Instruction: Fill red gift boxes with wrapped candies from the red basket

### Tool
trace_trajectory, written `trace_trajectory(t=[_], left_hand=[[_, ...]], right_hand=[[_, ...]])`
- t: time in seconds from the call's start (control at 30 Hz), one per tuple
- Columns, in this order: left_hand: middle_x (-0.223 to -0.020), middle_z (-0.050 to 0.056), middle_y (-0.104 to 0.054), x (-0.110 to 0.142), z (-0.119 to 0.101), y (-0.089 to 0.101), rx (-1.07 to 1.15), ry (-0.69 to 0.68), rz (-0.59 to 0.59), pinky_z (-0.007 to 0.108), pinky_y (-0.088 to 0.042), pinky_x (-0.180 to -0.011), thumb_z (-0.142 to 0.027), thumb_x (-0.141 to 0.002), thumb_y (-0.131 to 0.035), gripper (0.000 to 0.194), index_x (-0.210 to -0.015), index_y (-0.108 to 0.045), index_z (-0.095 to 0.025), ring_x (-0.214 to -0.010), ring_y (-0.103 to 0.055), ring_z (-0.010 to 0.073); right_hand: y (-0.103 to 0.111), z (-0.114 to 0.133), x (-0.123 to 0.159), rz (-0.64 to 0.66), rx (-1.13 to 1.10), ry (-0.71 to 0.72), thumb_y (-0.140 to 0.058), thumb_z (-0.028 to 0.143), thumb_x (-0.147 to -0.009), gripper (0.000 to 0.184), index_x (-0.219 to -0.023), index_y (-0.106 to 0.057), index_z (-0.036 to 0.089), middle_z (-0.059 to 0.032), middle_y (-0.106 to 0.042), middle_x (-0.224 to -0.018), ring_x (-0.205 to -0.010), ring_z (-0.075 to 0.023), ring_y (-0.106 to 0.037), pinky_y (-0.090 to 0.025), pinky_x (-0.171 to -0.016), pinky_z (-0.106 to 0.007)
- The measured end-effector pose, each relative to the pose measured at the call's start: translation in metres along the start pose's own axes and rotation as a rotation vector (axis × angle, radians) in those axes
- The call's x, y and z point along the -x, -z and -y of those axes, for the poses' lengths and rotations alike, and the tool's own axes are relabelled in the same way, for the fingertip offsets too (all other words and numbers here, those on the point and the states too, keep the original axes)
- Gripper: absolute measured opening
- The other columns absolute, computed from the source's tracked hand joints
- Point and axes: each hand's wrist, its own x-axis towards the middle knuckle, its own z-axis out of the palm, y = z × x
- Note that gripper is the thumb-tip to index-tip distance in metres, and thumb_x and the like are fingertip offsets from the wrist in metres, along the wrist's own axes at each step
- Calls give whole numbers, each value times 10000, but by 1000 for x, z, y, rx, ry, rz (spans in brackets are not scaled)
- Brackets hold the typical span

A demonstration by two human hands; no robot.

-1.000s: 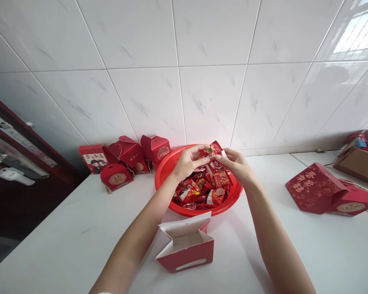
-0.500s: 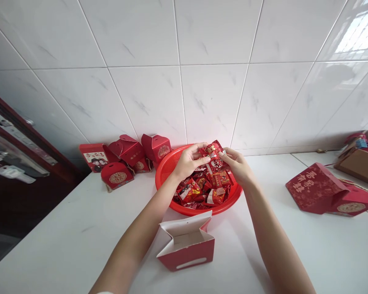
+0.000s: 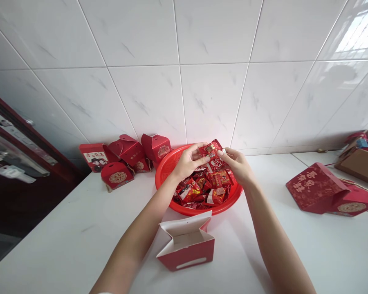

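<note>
Above a red plastic basket (image 3: 163, 173), my left hand (image 3: 190, 161) and my right hand (image 3: 236, 165) are both closed on red candy packets (image 3: 214, 151). The thumbs press on the wrappers, and overlap hides how many packets each hand has. Below them, a heap of wrapped candies (image 3: 190, 191) in red and gold fills the middle of the basket. In front of the basket stands a red gift box (image 3: 190, 255) with its top unfolded. Its white inside shows, with nothing seen in it.
Several red gift boxes (image 3: 127, 153) stand against the tiled wall at the left. Two more boxes (image 3: 315, 188) lie at the right, and a brown carton (image 3: 360, 161) with red items sits beyond them. A dark cabinet (image 3: 18, 175) borders the left side of the white counter (image 3: 64, 237).
The packets have tilted and shifted slightly between my fingers, showing more of their printed fronts. My arms, the basket and the gift box hold nearly the same places.
</note>
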Motion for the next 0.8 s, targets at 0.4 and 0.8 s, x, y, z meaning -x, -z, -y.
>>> trace_trajectory(t=[0.4,0.8], left_hand=[[-1300,98,-736,4,-7,-1,61,22,6,401,-611,-915,-325,-725,-897,638,-1307,-662,-214,-1131,-710,283],[-1236,95,-764,3,-4,-1,33,-9,-8,410,-606,-922,-353,-707,-904,656,-1301,-665,-208,-1087,-726,276]], right_hand=[[0,0,2,38,-145,-9,-916,510,-670,410,-895,-736,220,-20,-757,-825,-707,-190,-700,-577,-671,-313],[2,-1,0,42,-76,8,-890,509,-723,370,-882,-742,209,-31,-761,-853,-729,-177,-695,-536,-630,-269]])
